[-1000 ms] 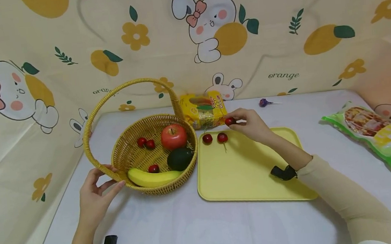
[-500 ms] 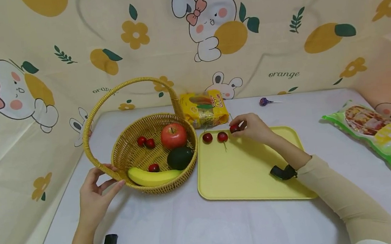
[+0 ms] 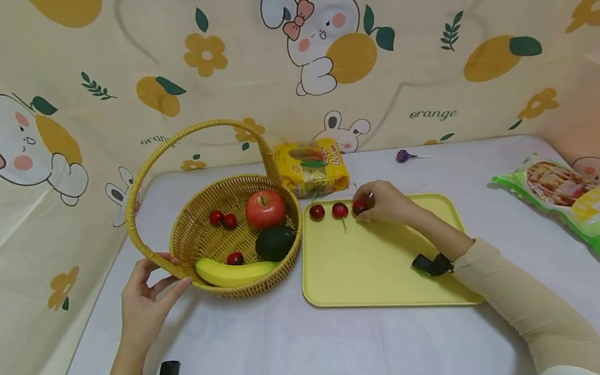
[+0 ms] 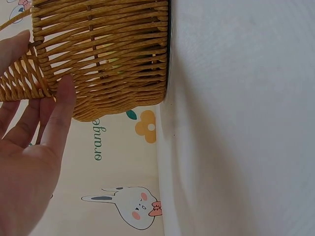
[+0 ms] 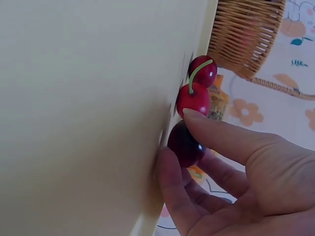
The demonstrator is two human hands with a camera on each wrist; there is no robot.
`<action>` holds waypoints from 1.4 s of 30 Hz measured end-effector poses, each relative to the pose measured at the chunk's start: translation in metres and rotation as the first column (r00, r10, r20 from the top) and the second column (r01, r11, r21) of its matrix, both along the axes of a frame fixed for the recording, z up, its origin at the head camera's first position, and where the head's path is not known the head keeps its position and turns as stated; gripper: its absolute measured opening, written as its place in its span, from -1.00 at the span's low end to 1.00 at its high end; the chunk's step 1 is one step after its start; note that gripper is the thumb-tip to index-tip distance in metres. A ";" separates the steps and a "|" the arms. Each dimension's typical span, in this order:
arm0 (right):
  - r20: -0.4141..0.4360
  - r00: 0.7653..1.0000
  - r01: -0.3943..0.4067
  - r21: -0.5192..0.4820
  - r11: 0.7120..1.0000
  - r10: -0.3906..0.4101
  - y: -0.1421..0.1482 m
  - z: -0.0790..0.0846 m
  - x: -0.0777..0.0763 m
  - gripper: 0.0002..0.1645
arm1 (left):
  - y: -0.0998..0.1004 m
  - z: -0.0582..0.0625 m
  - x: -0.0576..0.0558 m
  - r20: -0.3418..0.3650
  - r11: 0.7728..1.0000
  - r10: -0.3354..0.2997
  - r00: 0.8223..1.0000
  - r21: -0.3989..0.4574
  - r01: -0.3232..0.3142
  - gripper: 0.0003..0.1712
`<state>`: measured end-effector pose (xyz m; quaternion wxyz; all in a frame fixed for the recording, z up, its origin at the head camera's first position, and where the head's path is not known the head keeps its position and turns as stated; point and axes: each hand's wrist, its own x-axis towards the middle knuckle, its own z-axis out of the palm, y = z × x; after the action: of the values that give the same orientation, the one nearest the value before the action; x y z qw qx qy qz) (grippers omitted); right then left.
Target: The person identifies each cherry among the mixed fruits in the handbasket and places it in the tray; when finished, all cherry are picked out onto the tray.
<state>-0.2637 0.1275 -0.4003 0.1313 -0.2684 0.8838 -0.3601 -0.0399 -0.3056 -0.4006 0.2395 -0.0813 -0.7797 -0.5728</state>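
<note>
I see the left hand [image 3: 145,293] grip the basket [image 3: 194,235] at eight o'clock; the right hand [image 3: 387,203] (arm [image 3: 524,299] slanting in from four) pinches a cherry [image 5: 184,145] at eleven on the tray [image 3: 371,270].

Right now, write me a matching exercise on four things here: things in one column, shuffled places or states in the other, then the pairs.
Column one:
1. Banana
2. Lollipop
3. Left hand
4. Right hand

Column two:
A. Pinching a cherry
B. Inside the wicker basket
C. Beyond the yellow tray
D. Gripping the handle's lower end

Pairs: 1-B; 2-C; 3-D; 4-A
</note>
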 end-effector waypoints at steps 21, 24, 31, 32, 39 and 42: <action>-0.143 0.969 -0.217 -0.120 0.969 0.200 -0.065 0.095 0.008 -0.57 | -0.007 0.001 0.007 0.003 1.000 0.021 1.000 -0.006 -0.021 -0.34; -0.103 0.925 -0.379 -0.185 0.907 0.366 -0.114 0.109 0.014 -0.61 | -0.008 0.000 0.006 -0.009 1.000 0.017 1.000 -0.002 -0.017 -0.33; 0.052 0.752 -0.651 -0.101 0.752 0.657 -0.217 0.106 0.026 -0.64 | -0.007 -0.003 0.001 -0.011 1.000 -0.009 1.000 0.019 0.009 -0.33; 0.075 0.733 -0.672 -0.076 0.737 0.676 -0.228 0.105 0.028 -0.65 | -0.007 -0.003 0.001 -0.008 1.000 -0.009 1.000 0.022 0.009 -0.33; 0.271 0.705 -0.689 0.041 0.724 0.656 -0.275 0.099 0.041 -0.68 | -0.006 -0.002 0.001 0.015 1.000 0.006 1.000 -0.003 -0.005 -0.36; 0.339 0.708 -0.683 0.104 0.723 0.620 -0.281 0.094 0.042 -0.64 | -0.005 -0.001 0.000 0.030 1.000 0.010 1.000 -0.016 -0.009 -0.36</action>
<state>-0.2215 -0.1530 -0.3063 0.4034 -0.4945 0.7370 -0.2229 -0.0402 -0.3107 -0.4020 0.2299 -0.0711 -0.7881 -0.5666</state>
